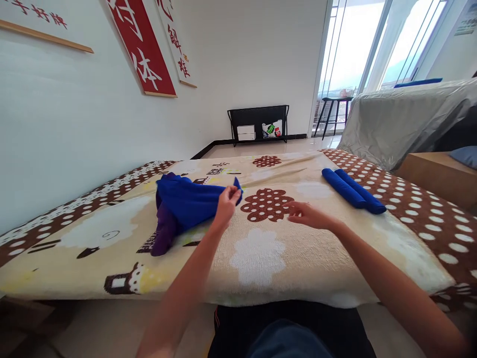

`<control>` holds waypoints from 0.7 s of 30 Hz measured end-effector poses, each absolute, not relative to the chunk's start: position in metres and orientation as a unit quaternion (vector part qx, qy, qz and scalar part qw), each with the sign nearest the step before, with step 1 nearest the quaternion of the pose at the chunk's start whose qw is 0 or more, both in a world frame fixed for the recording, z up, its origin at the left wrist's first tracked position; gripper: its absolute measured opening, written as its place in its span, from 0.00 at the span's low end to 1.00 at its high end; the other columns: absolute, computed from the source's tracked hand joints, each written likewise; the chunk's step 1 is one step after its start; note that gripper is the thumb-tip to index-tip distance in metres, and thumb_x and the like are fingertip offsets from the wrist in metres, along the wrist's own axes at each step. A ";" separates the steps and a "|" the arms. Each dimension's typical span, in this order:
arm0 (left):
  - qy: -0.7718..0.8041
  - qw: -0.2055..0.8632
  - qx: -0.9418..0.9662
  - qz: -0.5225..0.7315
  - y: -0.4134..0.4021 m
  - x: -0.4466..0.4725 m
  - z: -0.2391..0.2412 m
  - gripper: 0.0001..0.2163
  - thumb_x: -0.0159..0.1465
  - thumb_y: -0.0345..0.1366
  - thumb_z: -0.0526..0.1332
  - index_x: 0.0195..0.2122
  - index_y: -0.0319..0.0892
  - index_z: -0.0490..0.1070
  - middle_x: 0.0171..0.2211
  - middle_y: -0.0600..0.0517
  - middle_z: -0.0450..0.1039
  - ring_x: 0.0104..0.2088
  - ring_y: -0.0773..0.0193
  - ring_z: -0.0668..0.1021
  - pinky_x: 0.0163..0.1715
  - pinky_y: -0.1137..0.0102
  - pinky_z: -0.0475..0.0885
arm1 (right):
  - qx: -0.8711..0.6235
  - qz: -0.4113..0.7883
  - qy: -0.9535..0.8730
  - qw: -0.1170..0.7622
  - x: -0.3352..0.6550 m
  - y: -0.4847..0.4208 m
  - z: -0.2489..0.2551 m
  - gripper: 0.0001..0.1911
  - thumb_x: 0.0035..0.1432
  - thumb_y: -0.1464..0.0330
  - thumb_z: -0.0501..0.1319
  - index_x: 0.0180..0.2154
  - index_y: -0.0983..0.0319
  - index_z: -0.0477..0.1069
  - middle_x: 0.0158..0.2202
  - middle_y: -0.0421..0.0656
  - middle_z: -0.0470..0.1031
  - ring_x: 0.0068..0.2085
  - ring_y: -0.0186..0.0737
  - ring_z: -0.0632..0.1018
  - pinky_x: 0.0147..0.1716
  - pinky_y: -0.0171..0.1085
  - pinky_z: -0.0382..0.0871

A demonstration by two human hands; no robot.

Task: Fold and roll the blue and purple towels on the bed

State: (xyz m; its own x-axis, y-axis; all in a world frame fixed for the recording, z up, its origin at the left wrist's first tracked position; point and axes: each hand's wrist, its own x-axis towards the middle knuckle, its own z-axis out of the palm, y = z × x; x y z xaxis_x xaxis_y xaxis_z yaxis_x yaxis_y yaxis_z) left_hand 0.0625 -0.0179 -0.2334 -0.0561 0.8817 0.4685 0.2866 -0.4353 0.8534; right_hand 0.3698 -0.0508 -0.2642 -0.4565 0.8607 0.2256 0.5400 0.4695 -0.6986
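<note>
My left hand (pixel 228 200) pinches the right-hand end of a blue cloth (pixel 190 199), whose corner sticks up above my fingers. The cloth stretches leftward and lies bunched on the blanket, partly over a purple cloth (pixel 164 231). My right hand (pixel 303 215) hovers over the blanket near a brown dotted flower print, its fingers apart and holding nothing. To the right of it, two rolled blue cloths (pixel 345 189) lie side by side.
A cream blanket (pixel 257 258) with a brown polka-dot border covers the surface before me. Behind it stands a black rack (pixel 258 117) against the wall. At the right are a sheet-covered piece of furniture (pixel 402 117) and a brown box (pixel 436 174).
</note>
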 end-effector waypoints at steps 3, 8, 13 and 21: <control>0.396 0.319 0.705 0.494 -0.047 0.118 -0.236 0.12 0.60 0.45 0.62 0.32 0.42 0.68 0.28 0.55 0.67 0.28 0.68 0.69 0.30 0.73 0.65 | -0.418 0.300 -0.797 0.317 0.319 -0.052 -0.251 0.31 0.59 0.58 0.62 0.62 0.52 0.58 0.39 0.35 0.80 0.36 0.33 0.79 0.36 0.32 0.74; 0.321 0.300 0.817 0.374 -0.076 0.133 -0.239 0.07 0.66 0.40 0.57 0.35 0.42 0.68 0.33 0.52 0.71 0.33 0.65 0.72 0.34 0.71 0.67 | -0.416 0.300 -0.802 0.307 0.313 -0.063 -0.249 0.08 0.58 0.64 0.64 0.41 0.56 0.74 0.36 0.35 0.80 0.36 0.34 0.79 0.36 0.32 0.73; 0.427 0.130 0.873 0.196 -0.052 0.082 -0.262 0.15 0.69 0.47 0.54 0.50 0.45 0.70 0.50 0.47 0.74 0.50 0.59 0.75 0.50 0.66 0.68 | -0.436 0.281 -0.795 0.314 0.353 -0.072 -0.259 0.08 0.57 0.71 0.60 0.36 0.58 0.78 0.27 0.37 0.79 0.31 0.36 0.80 0.37 0.34 0.72; 0.635 0.019 0.767 0.090 0.005 -0.053 -0.293 0.22 0.66 0.49 0.56 0.55 0.43 0.71 0.61 0.39 0.68 0.61 0.44 0.68 0.59 0.45 0.58 | -0.474 0.223 -0.762 0.380 0.417 -0.072 -0.265 0.12 0.57 0.62 0.61 0.40 0.57 0.80 0.27 0.38 0.80 0.34 0.40 0.81 0.40 0.37 0.70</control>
State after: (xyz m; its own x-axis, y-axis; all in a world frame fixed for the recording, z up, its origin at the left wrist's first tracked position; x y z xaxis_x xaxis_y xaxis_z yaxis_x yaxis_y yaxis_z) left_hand -0.0532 0.0054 -0.2929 0.1769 0.9777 0.1134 0.9707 -0.1924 0.1440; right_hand 0.4169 -0.0723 -0.2647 -0.2616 0.8923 0.3678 0.5543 0.4509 -0.6996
